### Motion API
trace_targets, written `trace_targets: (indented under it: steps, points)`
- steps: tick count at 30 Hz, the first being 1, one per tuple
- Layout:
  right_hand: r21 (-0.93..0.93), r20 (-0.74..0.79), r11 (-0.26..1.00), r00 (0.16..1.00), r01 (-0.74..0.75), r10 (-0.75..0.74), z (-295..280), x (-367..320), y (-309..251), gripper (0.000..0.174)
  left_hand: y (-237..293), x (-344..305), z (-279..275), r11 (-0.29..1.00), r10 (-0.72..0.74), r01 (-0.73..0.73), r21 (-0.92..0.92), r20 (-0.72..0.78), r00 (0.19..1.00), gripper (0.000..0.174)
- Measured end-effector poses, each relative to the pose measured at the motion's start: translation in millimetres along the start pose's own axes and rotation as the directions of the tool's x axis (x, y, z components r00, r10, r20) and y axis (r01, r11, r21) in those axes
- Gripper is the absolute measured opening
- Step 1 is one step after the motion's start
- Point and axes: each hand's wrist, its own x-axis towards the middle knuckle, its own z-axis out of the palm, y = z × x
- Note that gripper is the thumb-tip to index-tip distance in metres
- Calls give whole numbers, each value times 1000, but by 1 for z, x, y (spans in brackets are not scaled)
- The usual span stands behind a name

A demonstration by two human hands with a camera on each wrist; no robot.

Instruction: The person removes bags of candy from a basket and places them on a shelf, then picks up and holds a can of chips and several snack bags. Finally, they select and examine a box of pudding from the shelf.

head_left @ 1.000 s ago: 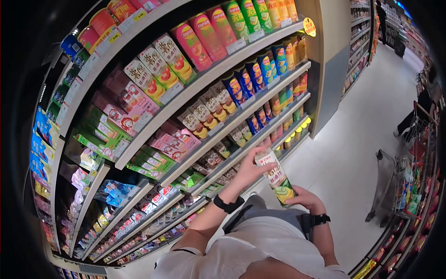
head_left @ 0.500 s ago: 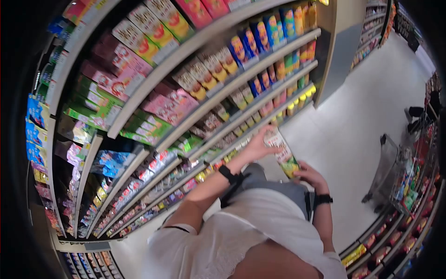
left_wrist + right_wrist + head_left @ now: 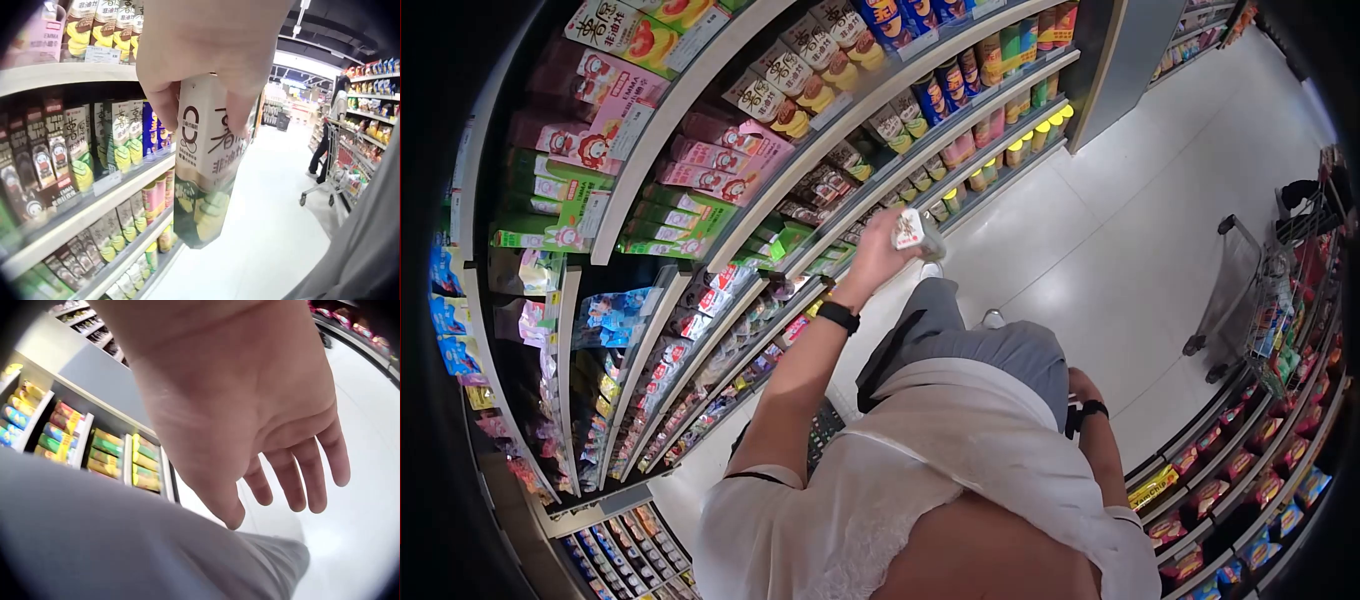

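Note:
My left hand (image 3: 878, 262) grips a tall white-and-green snack box (image 3: 206, 165) near its top end, fingers and thumb on opposite sides. In the left wrist view the box hangs upright beside the shelves, its printed front and one side showing. From the head view mainly its white end faces up. My right hand (image 3: 1084, 386) hangs by the grey trousers (image 3: 1000, 365), partly hidden there. The right wrist view shows that hand (image 3: 250, 419) with loose fingers and nothing held.
Shelves on the left carry similar boxes (image 3: 125, 134), pink packs (image 3: 725, 155) and canisters (image 3: 945, 90). A shopping cart (image 3: 1270, 300) stands to the right, with a person (image 3: 331, 119) next to it. Pale floor (image 3: 1120, 240) runs between the shelf rows.
The right hand has let go of the box and dropped to the side. The left hand has moved the box leftward, toward the shelves, and its end now faces up.

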Motion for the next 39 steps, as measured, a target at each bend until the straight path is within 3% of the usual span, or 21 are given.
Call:
trace_targets:
  steps: [1, 2, 4, 8, 12, 14, 16, 21, 24, 25, 28, 30, 32, 37, 39]
  points:
    - [30, 16, 999, 1000, -14, 14, 12, 20, 25, 49, -6, 13, -5, 1000, 2, -2, 0, 1, 1000, 73]
    - [68, 82, 997, 996, 28, -34, 23, 40, 50, 49, -14, 27, -10, 998, 31, -26, 49, -101, 994, 72]
    - [117, 74, 992, 996, 35, -44, 29, 40, 55, 48, -33, 58, -17, 984, 127, -87, 157, -268, 955, 66]
    - [304, 39, 951, 997, 51, -66, 44, 33, 62, 48, -68, 104, -22, 974, 102, -1, 227, -436, 894, 61]
    - [404, -17, 914, 1000, 26, -20, 43, 3, 48, 46, -81, 127, -19, 977, 6, 87, 193, -437, 900, 64]
    - [408, -53, 913, 998, -6, 30, 34, -8, 37, 44, -88, 131, -12, 978, 35, 51, 200, -403, 915, 65]
    - [522, -93, 852, 996, 53, -5, 24, -7, 40, 40, -91, 133, -5, 973, 62, 35, 227, -407, 911, 62]
    - [591, -179, 799, 984, 114, -8, 25, -23, 30, 37, -110, 132, 12, 962, -5, 113, 249, -397, 918, 65]
    - [621, -155, 777, 988, 107, -12, 39, -27, 28, 37, -122, 140, 7, 801, -22, 209, 561, -321, 947, 58]
    - [608, -149, 789, 989, 86, 7, 45, -27, 29, 36, -129, 146, 5, 802, -23, 207, 560, -316, 948, 58]
    - [559, -136, 824, 991, 91, -18, 65, -14, 43, 37, -143, 168, -4, 701, -136, 277, 657, -258, 956, 43]
    - [605, -113, 792, 994, 81, -15, 78, -1, 63, 40, -136, 184, -17, 686, -461, 435, 583, -115, 880, 32]
    - [600, -108, 798, 994, 56, 11, 84, -2, 63, 42, -165, 191, -12, 676, -436, 403, 617, -105, 894, 33]
    - [594, -114, 800, 993, 81, -16, 86, 11, 63, 40, -180, 192, -11, 612, -453, 421, 669, -139, 881, 39]
    - [582, -131, 805, 990, 113, -44, 80, 7, 54, 38, -192, 195, -16, 652, -479, 420, 631, -86, 874, 43]
